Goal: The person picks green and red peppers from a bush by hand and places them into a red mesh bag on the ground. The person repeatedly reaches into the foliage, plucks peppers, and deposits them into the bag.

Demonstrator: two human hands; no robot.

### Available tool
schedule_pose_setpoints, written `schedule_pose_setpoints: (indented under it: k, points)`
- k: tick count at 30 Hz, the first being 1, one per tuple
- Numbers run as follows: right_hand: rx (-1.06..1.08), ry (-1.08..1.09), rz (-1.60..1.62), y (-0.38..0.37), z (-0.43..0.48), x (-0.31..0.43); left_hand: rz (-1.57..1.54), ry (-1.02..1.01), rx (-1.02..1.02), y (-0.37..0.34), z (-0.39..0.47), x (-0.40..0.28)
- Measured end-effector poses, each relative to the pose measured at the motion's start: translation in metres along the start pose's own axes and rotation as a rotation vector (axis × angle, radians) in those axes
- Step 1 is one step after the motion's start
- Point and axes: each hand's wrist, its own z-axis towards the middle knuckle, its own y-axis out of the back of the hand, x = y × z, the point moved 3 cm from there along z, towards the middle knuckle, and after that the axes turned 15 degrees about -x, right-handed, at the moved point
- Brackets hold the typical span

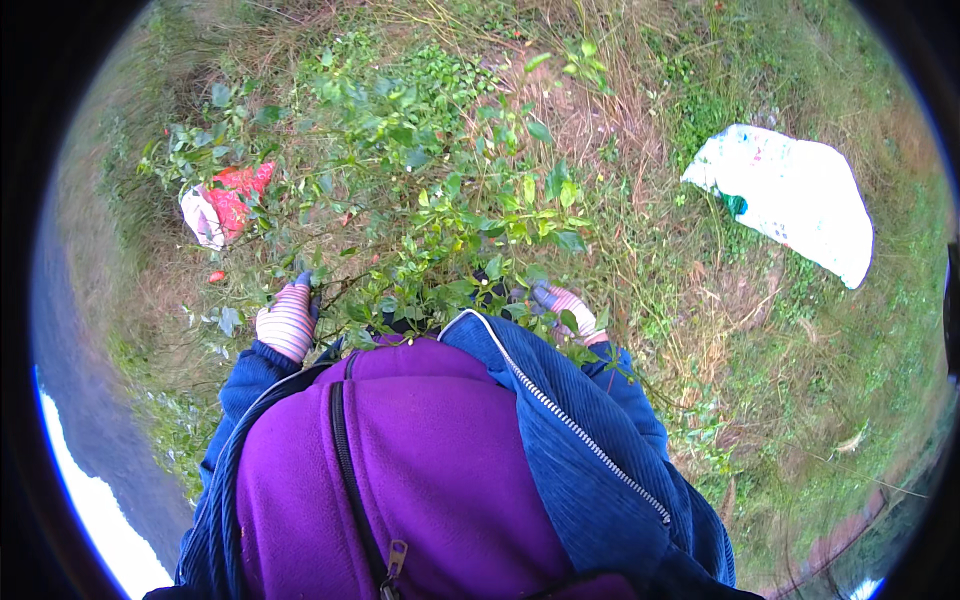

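Note:
A leafy green bush (pixel 450 232), which looks like a chilli pepper plant, spreads in front of my body. My left hand (pixel 289 319), in a striped knit glove with dark coated fingers, is at the bush's near left side, by thin stems. Leaves and the angle hide whether its fingers close on anything. On the near right side, my right hand (pixel 566 304) wears a matching glove and reaches among the leaves, which partly cover its fingers. A small red fruit (pixel 217 277) shows just beyond my left hand, to its left.
A red and white bag (pixel 229 202) lies at the left, partly behind leaves. Farther right, a large white plastic sack (pixel 799 199) rests on the grass. Dry stalks (pixel 615 97) and weeds surround the bush. My open blue jacket (pixel 555 420) hangs close to the near branches.

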Motion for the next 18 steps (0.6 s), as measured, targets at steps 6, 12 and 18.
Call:
schedule_pose_setpoints:
  k: [6,12,18]
  points:
    - [-0.125,0.039,0.007,0.028,-0.017,-0.019,-0.063,0.059,-0.016,0.005,0.000,-0.003]
    - [-0.444,0.730,-1.210,0.027,-0.054,0.080,-0.207,0.033,0.065,0.001,0.013,-0.001]
    - [-0.500,0.826,-0.297,-0.091,-0.119,0.259,-1.338,0.325,-0.124,0.036,0.034,0.016]
